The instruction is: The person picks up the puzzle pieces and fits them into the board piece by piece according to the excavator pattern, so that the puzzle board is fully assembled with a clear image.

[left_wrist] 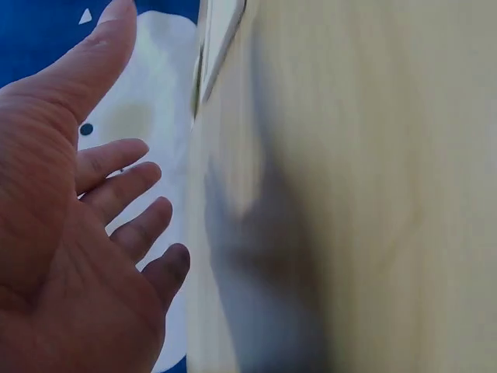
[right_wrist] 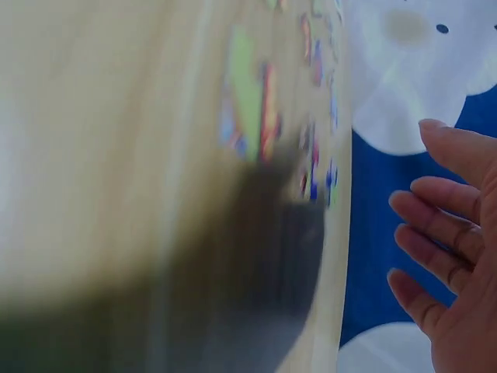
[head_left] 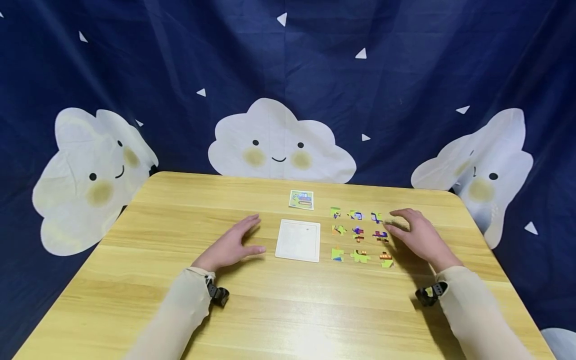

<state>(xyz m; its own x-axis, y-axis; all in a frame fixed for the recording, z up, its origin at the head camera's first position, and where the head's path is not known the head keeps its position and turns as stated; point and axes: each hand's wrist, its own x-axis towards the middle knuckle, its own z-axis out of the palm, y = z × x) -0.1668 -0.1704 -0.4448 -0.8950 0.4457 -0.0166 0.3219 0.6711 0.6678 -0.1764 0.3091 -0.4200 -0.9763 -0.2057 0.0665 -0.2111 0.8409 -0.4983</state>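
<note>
In the head view my left hand point(head_left: 231, 244) hovers over the table to the left of a white square puzzle tray point(head_left: 297, 242), its fingers spread and holding nothing. My right hand point(head_left: 420, 235) is just right of the loose jigsaw pieces, fingers relaxed and parted. The pieces lie in three rows of three; a purple-and-red piece point(head_left: 380, 236) and a blue-and-green piece point(head_left: 376, 217) are nearest the fingertips. The left wrist view shows the left palm point(left_wrist: 85, 264) with a corner of the tray point(left_wrist: 221, 39) beyond. Blurred puzzle pieces point(right_wrist: 248, 101) appear in the right wrist view beside the right hand point(right_wrist: 466, 256).
A small picture card point(head_left: 301, 199) with a vehicle printed on it lies behind the tray. The wooden table point(head_left: 279, 305) ends at a dark blue curtain point(head_left: 315, 60) with white smiling clouds. Both wrists carry black camera straps point(head_left: 218, 294).
</note>
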